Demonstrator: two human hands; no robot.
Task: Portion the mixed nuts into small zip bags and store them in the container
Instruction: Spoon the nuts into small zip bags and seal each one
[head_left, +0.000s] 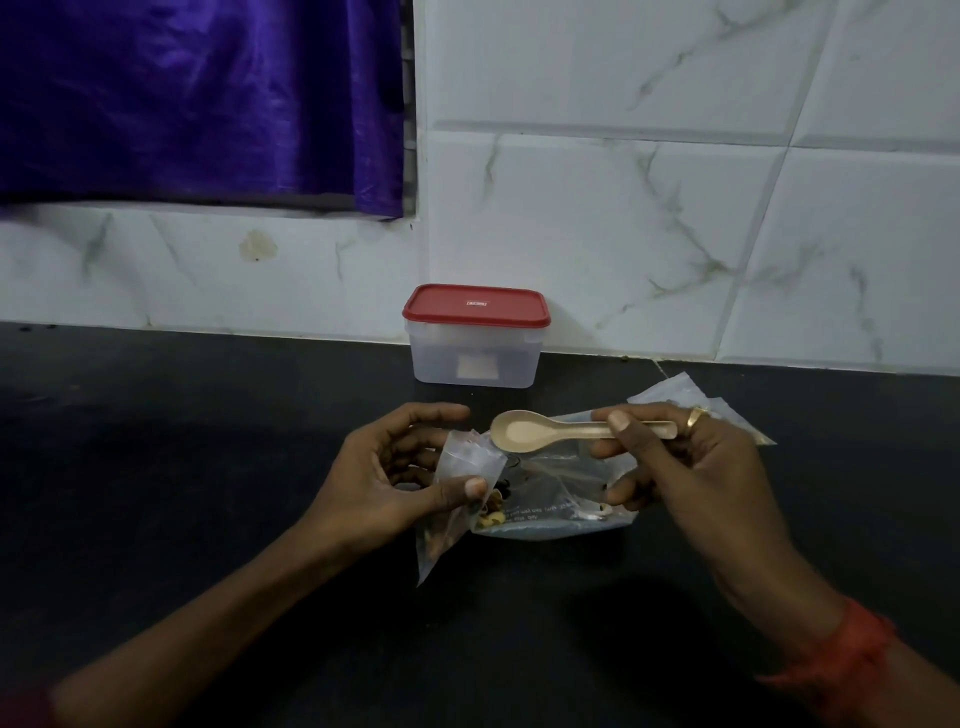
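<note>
Right hand (685, 467) grips a beige spoon (571, 428) by its handle, thumb on top and fingers curled beneath. The spoon lies level, its long axis running side to side, with the bowl pointing left toward the other hand, facing up and looking bare. Left hand (384, 478) pinches a small zip bag (457, 483) between thumb and fingers. The bag slants with its mouth up near the spoon's bowl and its bottom corner trailing down and left toward the tabletop (182, 467). Under both hands a bigger clear bag (561, 499) lies flat, with a few lines of print on it too small to read. Pale nuts (491, 517) show where the two bags overlap, and I can't tell which bag they sit in. More clear bags (670, 389) poke out beyond the right hand. Back against the tiled wall (649, 218) the container (475, 364) stands upright and well apart from the hands. Its red lid (475, 306) is on and carries a small label, but the writing is too tiny to make out. There's a ring (696, 415) on the right hand and a red band (841, 654) at that wrist. A purple curtain (197, 98) hangs top left.
</note>
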